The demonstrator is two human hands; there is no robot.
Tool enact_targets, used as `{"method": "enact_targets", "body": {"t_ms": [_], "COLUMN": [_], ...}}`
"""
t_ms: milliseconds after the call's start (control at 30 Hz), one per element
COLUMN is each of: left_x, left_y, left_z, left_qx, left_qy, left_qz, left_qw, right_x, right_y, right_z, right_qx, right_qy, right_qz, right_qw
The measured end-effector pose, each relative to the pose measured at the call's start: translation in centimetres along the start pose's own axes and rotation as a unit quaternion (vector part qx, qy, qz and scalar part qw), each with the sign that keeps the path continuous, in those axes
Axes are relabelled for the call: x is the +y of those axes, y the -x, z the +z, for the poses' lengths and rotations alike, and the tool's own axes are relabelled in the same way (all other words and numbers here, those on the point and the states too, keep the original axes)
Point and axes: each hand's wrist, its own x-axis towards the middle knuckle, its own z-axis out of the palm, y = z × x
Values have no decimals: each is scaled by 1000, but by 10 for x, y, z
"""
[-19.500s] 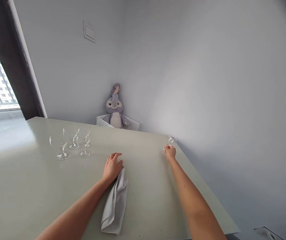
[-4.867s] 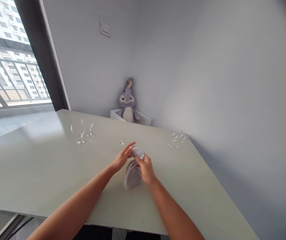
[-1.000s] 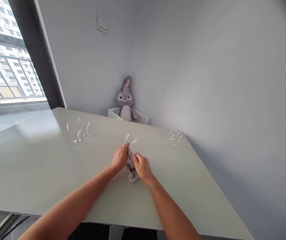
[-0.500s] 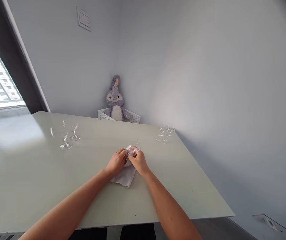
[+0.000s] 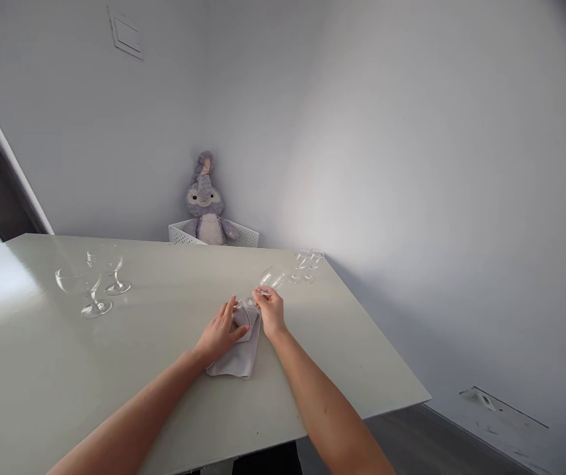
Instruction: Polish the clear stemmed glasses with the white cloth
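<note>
My right hand (image 5: 270, 309) pinches a clear stemmed glass (image 5: 272, 278) at its stem; the glass is tilted, its bowl pointing away from me. A pale grey cloth (image 5: 236, 359) hangs over the table from my left hand (image 5: 221, 332), which has it between thumb and fingers. The upper folds of the cloth lie close to the glass's base, which is partly hidden. Whether the cloth touches the base I cannot tell.
Two large stemmed glasses, a nearer one (image 5: 95, 307) and a farther one (image 5: 117, 286), stand on the left of the pale table (image 5: 164, 343). Two smaller glasses (image 5: 309, 260) stand near the far right corner. Behind the table, a plush toy (image 5: 208, 204) sits in a white basket (image 5: 248, 237).
My right hand has moved the glass slightly away and tipped it forward. My left hand has drawn apart from the right, its fingers more spread over the cloth. The view has turned right.
</note>
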Motion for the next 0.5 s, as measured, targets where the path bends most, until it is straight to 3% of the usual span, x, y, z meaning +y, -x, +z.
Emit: {"method": "enact_targets", "body": {"t_ms": [133,300,500], "left_x": [2,1,1], "left_y": [2,4,4], "left_z": [-7,-10,-11], "left_qx": [-64,-105,-92], "left_qy": [-25,-20,0], "left_qz": [64,130,81], "left_qw": [996,986,992], "right_x": [10,22,26], "right_y": [-39,-77,-107], "right_z": [-25,-45,-51], "right_qx": [75,132,160], "right_qy": [58,108,134], "right_qz": [-7,5,20], "right_qw": [996,985,978]}}
